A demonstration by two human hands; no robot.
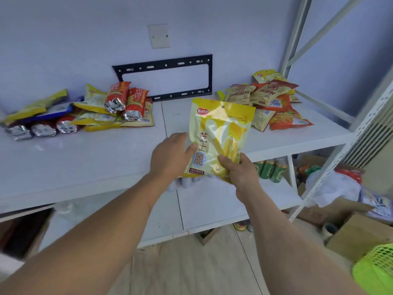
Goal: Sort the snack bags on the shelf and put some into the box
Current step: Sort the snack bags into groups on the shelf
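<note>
Yellow snack bag [219, 133]: held upright above front edge of shelf [85, 162], between left pile [85, 111] and right pile [270, 103]. Long axis near vertical, hang-hole end up, top leaning slightly right, printed face toward camera. Left hand [170, 156] grips left edge, thumb on front. Right hand [238, 171] pinches lower right corner.

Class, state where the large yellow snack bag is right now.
Centre of the head view: the large yellow snack bag stands upright in the left hand and right hand, above the shelf's front edge.
</note>
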